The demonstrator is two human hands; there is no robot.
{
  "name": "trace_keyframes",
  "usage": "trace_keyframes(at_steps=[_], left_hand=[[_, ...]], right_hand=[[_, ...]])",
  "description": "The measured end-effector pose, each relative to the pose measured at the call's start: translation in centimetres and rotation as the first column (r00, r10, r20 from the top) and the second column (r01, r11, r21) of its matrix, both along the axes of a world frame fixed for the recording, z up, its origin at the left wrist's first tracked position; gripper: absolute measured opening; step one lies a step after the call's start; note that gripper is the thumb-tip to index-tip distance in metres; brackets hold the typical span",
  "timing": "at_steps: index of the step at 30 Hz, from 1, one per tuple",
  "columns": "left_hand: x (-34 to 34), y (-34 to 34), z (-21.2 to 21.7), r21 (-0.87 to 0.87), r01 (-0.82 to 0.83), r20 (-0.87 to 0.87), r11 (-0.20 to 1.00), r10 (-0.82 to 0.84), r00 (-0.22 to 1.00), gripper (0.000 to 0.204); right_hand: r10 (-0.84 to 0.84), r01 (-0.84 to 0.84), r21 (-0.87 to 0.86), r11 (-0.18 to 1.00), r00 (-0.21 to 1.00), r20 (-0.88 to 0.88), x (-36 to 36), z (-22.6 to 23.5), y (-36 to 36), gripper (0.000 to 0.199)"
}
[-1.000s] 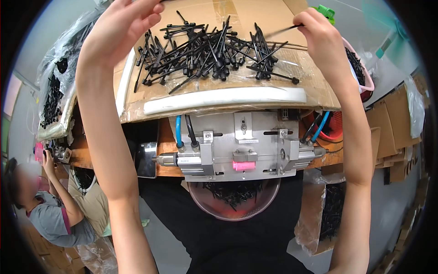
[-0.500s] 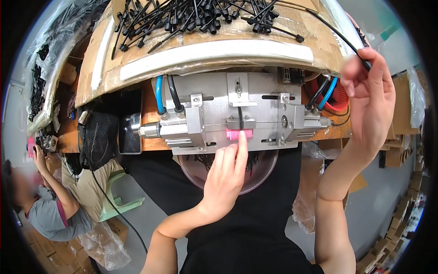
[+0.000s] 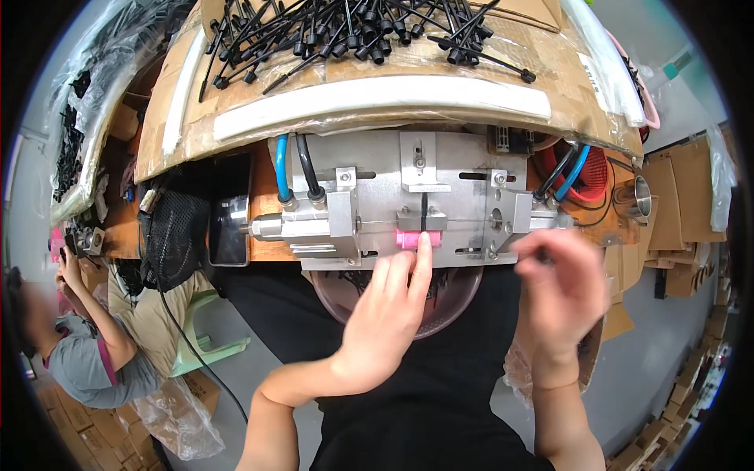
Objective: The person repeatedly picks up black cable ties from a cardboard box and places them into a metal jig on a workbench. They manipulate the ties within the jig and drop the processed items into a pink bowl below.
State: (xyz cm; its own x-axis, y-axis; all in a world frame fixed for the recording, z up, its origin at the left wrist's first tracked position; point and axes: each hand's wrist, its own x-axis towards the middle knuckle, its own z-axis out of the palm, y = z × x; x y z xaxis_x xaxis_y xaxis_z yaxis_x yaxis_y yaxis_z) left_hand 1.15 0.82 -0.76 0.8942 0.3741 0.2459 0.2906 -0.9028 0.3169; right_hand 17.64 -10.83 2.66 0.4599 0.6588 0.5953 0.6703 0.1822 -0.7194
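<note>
My left hand [image 3: 385,314] reaches to the metal fixture [image 3: 385,169] in front of me. Its index finger is stretched out, with the tip on a pink block [image 3: 408,239] and the near end of a thin black rod [image 3: 425,212]. The other fingers are bent, and nothing shows gripped in them. That rod lies across a small metal block in the middle of the fixture. My right hand [image 3: 564,294] is off the fixture's lower right corner, its fingers curled and smeared by motion. Whether it holds anything is unclear.
Many black rods with thick black ends [image 3: 353,35] lie on cardboard behind the fixture. A bowl [image 3: 463,302] sits below it. Air cylinders with blue and black hoses [image 3: 283,169] flank the plate. A red basket [image 3: 589,177] and metal cup [image 3: 633,198] stand right. Another person [image 3: 86,345] works left.
My right hand has come down and inward from the upper right, where it held a long black rod. That rod no longer shows in it. My left index finger stays on the pink block.
</note>
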Motion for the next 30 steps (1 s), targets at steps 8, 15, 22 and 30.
trace_keyframes(at_steps=[8,15,22,30], left_hand=[[8.8,15.1,7.6,0.327,-0.176,0.482,0.928,-0.004,0.876,0.03],[10.1,16.5,11.7,-0.137,-0.054,0.21,0.989,0.082,0.974,0.016],[4.1,17.1,10.5,-0.205,0.098,0.266,0.974,-0.041,0.963,0.019],[-0.5,6.9,4.7,-0.027,-0.048,0.431,0.998,0.055,0.901,0.046]], right_hand=[[0.109,-0.065,-0.239,0.969,0.979,0.174,-4.9,-6.7,1.5,0.066],[0.109,-0.059,-0.285,0.957,0.981,0.161,-4.6,-6.9,2.3,0.066],[-0.127,0.213,-0.102,0.972,0.834,0.538,3.3,1.7,4.0,0.029],[0.128,0.147,-0.532,0.834,0.886,0.446,15.0,8.2,11.3,0.016]])
